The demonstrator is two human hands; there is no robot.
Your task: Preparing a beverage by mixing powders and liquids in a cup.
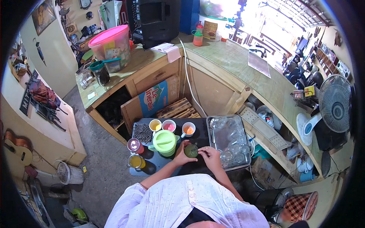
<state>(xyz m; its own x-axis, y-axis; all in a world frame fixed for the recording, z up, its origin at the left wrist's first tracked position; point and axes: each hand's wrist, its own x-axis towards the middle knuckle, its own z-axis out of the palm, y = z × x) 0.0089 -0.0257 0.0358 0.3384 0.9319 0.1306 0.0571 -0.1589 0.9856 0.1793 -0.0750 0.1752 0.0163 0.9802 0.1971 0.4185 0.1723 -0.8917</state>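
A glass mug of green drink (pixel 191 151) stands at the front of the dark table, with my left hand (pixel 182 155) wrapped round its left side. Close by its right rim, my right hand (pixel 210 155) has its fingers pinched together; what they hold is too small to make out. A lime-green lidded pitcher (pixel 164 142) is just left of my left hand. Behind it are a cup with yellow contents (pixel 155 125), a cup with pink contents (pixel 169 125) and a cup with orange contents (pixel 188 129). Further left are a glass of red drink (pixel 135 146) and a mug of yellow drink (pixel 136 162).
A metal tray (pixel 211 133) of clear glass mugs (pixel 232 150) lies right of my hands. A tray of dark pieces (pixel 142 132) sits at the table's far left. Wooden counters (pixel 224 60) curve around the front, with a fan (pixel 336 108) at the right.
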